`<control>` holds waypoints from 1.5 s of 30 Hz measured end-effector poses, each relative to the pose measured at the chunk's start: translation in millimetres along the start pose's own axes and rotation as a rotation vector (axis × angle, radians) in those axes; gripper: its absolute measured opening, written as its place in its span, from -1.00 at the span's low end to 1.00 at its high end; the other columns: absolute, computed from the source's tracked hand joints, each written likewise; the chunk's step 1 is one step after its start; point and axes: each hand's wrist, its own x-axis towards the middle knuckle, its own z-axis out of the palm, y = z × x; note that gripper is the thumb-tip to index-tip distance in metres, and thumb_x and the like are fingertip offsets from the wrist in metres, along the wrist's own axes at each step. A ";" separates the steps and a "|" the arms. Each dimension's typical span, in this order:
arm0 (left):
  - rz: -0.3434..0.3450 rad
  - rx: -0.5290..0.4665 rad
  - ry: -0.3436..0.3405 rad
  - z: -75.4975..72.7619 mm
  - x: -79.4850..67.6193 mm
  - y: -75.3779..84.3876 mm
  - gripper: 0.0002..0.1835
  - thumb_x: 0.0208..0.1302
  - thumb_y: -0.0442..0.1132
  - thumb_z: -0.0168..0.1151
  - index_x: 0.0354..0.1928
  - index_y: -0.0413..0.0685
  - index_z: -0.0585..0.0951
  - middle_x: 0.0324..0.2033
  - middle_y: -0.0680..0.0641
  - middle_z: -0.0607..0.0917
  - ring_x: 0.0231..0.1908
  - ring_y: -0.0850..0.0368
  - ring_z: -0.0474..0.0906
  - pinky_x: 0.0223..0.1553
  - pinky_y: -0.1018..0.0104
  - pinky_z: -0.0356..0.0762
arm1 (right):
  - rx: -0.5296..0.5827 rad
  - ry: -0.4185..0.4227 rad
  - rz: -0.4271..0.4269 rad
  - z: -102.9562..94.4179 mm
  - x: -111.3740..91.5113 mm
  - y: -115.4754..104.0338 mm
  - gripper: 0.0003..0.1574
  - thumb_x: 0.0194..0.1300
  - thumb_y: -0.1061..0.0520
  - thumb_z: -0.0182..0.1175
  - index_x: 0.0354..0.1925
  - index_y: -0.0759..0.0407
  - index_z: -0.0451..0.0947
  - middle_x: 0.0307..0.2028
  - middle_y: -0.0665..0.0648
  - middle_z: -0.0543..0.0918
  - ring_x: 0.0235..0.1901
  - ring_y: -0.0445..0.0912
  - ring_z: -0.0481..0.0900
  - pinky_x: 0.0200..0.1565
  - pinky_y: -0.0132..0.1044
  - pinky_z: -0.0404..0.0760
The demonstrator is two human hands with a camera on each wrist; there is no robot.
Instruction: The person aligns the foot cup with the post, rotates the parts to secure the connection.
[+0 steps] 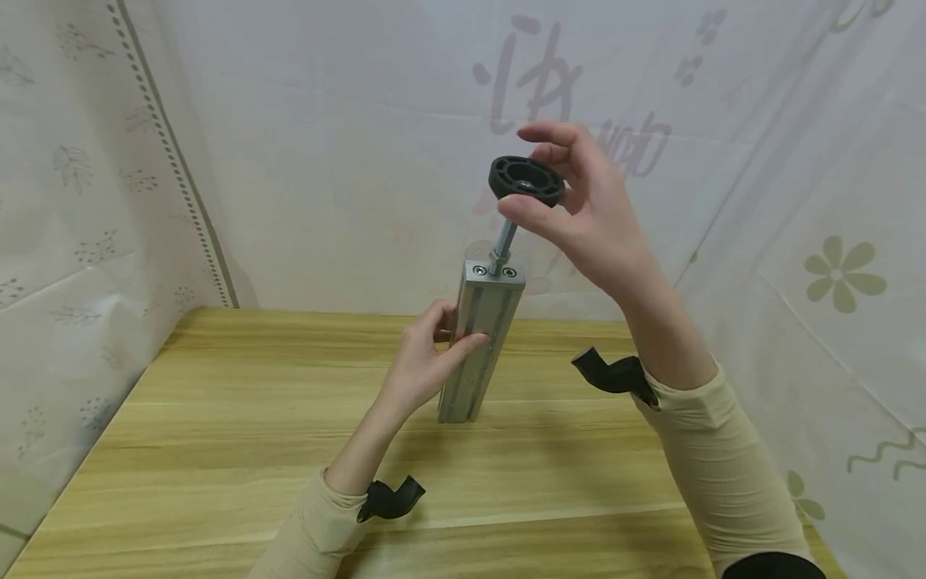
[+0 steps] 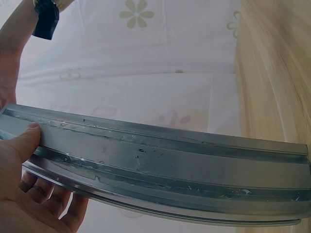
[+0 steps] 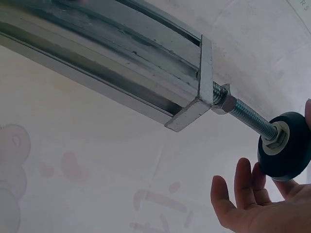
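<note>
An aluminium extrusion profile (image 1: pixel 470 378) stands on the table, leaning slightly. My left hand (image 1: pixel 419 370) grips it partway up, thumb across the near face and fingers behind. A metal end plate (image 3: pixel 206 73) with two screws caps its top. From the plate a threaded rod (image 3: pixel 252 119) with a nut (image 3: pixel 224 100) rises to a black round levelling foot (image 1: pixel 526 183). My right hand (image 1: pixel 589 217) holds the foot's rim between thumb and fingers. In the right wrist view the foot (image 3: pixel 286 153) shows its hex nut; some of those fingers are spread below it.
The wooden table (image 1: pixel 253 418) ends at a white patterned cloth (image 1: pixel 347 161) hung behind and at both sides. Black curved pieces (image 1: pixel 608 374) stick out from both sleeve cuffs. A black round shape (image 1: pixel 774 566) shows at the bottom right.
</note>
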 end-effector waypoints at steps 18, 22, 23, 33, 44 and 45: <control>-0.032 -0.004 -0.008 0.0 -0.2 1.5 -0.66 0.29 -0.21 0.42 0.03 -0.09 0.57 -0.22 -0.12 0.71 -0.14 0.04 0.66 0.01 0.08 0.64 | 0.339 -0.186 0.069 -25.5 -2.3 -6.0 -0.27 0.40 0.38 0.03 0.49 0.16 0.24 0.39 0.36 0.47 0.27 0.05 0.62 0.35 -0.30 0.48; -0.029 0.001 -0.008 0.0 -0.1 -0.2 -0.67 0.29 -0.20 0.43 0.02 -0.08 0.56 -0.24 -0.11 0.71 -0.15 0.06 0.66 0.01 0.08 0.64 | 0.326 -0.198 0.074 -26.0 -1.7 -6.3 -0.27 0.41 0.39 0.04 0.50 0.16 0.24 0.36 0.33 0.52 0.24 0.04 0.65 0.35 -0.29 0.48; -0.028 0.001 -0.008 0.2 -0.2 -0.3 -0.67 0.29 -0.20 0.43 0.02 -0.08 0.56 -0.24 -0.11 0.71 -0.16 0.06 0.66 0.02 0.09 0.64 | 0.318 -0.196 0.076 -25.8 -1.7 -6.4 -0.27 0.41 0.39 0.04 0.50 0.16 0.24 0.35 0.31 0.53 0.24 0.04 0.65 0.34 -0.29 0.49; -0.018 0.008 -0.004 0.1 0.3 -0.4 -0.66 0.29 -0.21 0.43 0.03 -0.09 0.56 -0.22 -0.12 0.72 -0.15 0.05 0.67 0.03 0.06 0.64 | 0.035 -0.061 0.059 -12.9 -1.0 -11.4 -0.25 0.29 0.28 0.32 0.40 0.14 0.36 0.07 0.14 0.57 0.10 0.01 0.58 0.21 -0.27 0.58; -0.013 0.005 -0.005 1.0 0.6 -2.0 -0.66 0.29 -0.20 0.43 0.04 -0.09 0.57 -0.22 -0.11 0.72 -0.16 0.06 0.67 0.03 0.03 0.66 | 0.055 -0.057 0.057 -11.6 -2.3 -7.9 -0.24 0.31 0.23 0.29 0.43 0.12 0.32 0.24 0.20 0.55 0.28 -0.04 0.53 0.28 -0.24 0.54; -0.011 0.002 -0.005 1.0 0.6 -2.1 -0.65 0.29 -0.20 0.43 0.04 -0.09 0.57 -0.22 -0.11 0.72 -0.16 0.06 0.67 0.03 0.03 0.66 | 0.122 -0.080 0.071 -13.4 -2.7 -7.5 -0.24 0.32 0.25 0.26 0.44 0.12 0.30 0.30 0.24 0.52 0.33 -0.01 0.52 0.27 -0.27 0.54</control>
